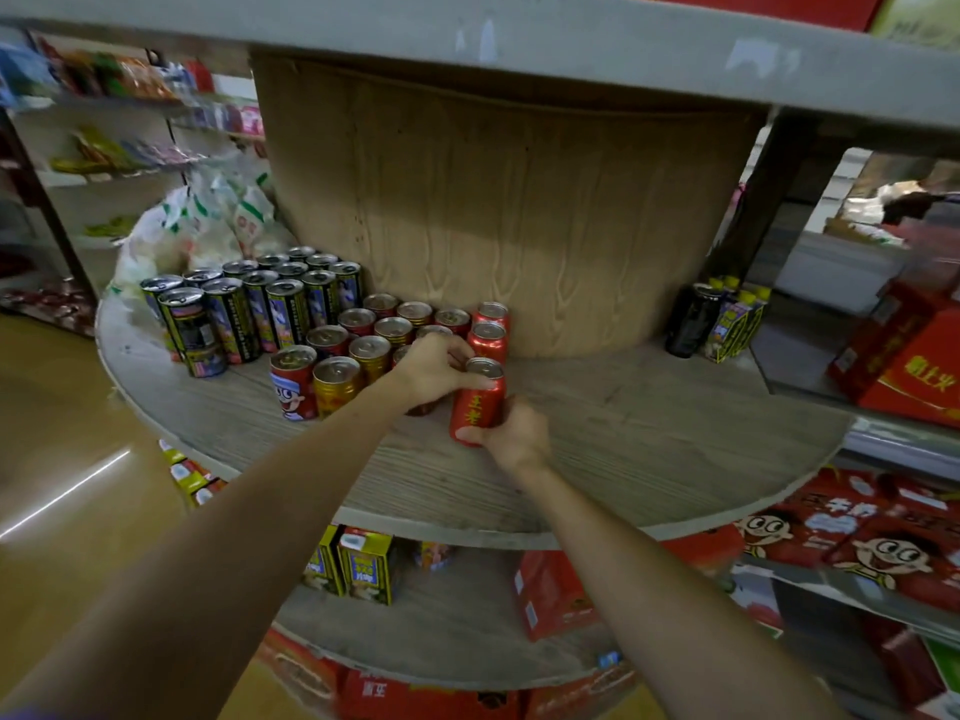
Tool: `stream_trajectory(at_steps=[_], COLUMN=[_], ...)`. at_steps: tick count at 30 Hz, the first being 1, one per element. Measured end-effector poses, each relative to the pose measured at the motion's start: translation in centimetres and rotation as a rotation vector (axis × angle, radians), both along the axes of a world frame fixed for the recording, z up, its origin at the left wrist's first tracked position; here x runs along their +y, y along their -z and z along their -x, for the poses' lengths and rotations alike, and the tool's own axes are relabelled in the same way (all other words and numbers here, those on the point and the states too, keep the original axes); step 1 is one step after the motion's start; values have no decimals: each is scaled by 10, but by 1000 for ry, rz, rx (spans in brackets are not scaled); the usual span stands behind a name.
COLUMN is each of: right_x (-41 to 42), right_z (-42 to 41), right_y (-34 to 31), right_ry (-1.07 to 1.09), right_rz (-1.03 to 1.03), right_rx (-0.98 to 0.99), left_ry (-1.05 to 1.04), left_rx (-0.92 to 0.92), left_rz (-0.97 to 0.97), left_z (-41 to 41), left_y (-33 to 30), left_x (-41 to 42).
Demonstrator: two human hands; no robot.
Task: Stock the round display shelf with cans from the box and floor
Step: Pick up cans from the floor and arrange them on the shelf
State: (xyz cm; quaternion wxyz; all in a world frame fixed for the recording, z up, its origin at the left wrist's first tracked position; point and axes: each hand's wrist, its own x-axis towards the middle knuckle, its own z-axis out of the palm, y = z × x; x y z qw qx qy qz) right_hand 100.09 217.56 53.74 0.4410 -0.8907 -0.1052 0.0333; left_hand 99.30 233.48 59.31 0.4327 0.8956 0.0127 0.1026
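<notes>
While both hands (467,402) grip 1 red can (477,405), grey wood-grain round shelf (649,439), shop aisle beyond.

Shop interior: glossy tan floor (62,459) at 9 o'clock carrying a bright streak of reflected light (65,493). Wall racks (119,168) of packaged goods stand at 10 o'clock; red cartons (904,366) are stacked at 3 o'clock.
</notes>
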Motion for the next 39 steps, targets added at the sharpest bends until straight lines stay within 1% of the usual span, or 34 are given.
stream_trajectory(at_steps=[2, 8, 12, 19, 22, 25, 29, 33, 34, 36, 39], right_x=[6, 21, 30, 32, 29, 19, 2, -26, -35, -54, -91], right_z=[-6, -26, -34, -34, -31, -30, -23, -13, -10, -6, -1], right_y=[0, -1, 0, 3, -1, -9, -14, -15, -17, -16, -15], right_ry=[16, 38, 50, 62, 31, -31, -105, -121, -120, -92, -29], right_rz=[7, 61, 76, 99, 100, 81, 116, 98, 93, 103, 92], right_rx=[-8, 4, -6, -60, -28, 27, 20, -5, -15, -42, -84], left_ry=[-22, 24, 32, 1, -35, -79, -129, -178, -177, -140, -78], left_rx=[-4, 84, 101, 140, 121, 108, 60, -64, -82, -58, -25], left_rz=[-10, -52, -82, -125, -181, -244, -426, -596, -607, -602, -512], left_z=[-10, -29, -37, -43, -38, -32, -16, -2, -1, 4, 10], left_y=[2, -3, -5, -3, -3, -7, -18, -24, -23, -21, -19], left_x=[6, 17, 18, 18, 12, 3, -15, -41, -49, -67, -101])
